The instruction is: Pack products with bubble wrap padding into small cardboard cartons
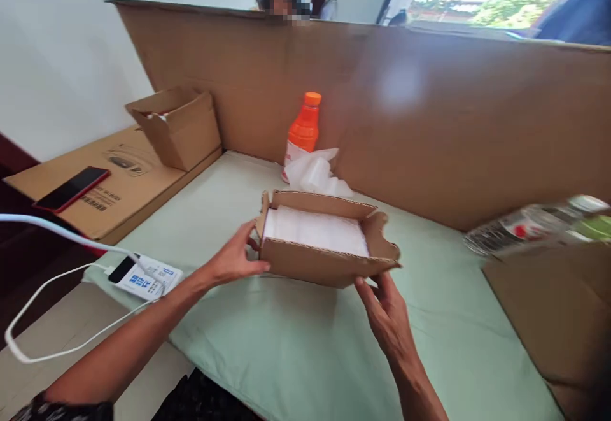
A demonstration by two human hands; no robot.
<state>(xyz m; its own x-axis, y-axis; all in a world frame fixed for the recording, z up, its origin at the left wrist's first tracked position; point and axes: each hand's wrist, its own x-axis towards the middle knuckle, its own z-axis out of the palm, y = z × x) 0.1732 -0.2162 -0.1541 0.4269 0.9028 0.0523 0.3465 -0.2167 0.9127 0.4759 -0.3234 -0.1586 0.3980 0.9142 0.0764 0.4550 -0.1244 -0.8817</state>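
An open-topped cardboard box [310, 264] sits at the middle of the table, tilted slightly in view. Inside it lies a white, flat-topped stack [315, 230], perhaps paper or tissue; its kind is not plain. My left hand [236, 256] grips the box's left end, thumb along the front wall and fingers around the side. At the lower right front corner, my right hand [386, 306] holds the box with thumb in front and fingers partly hidden beneath. Just behind the box are a crumpled white plastic bag [317, 174] and an orange bottle [305, 125].
A tall cardboard panel [405, 115] stands along the back. On the left, a smaller box [184, 131] and a phone [74, 188] rest on a flat carton [128, 185]. A cabled white device [147, 278] lies nearby. Clear plastic bottles [529, 227] lie at right.
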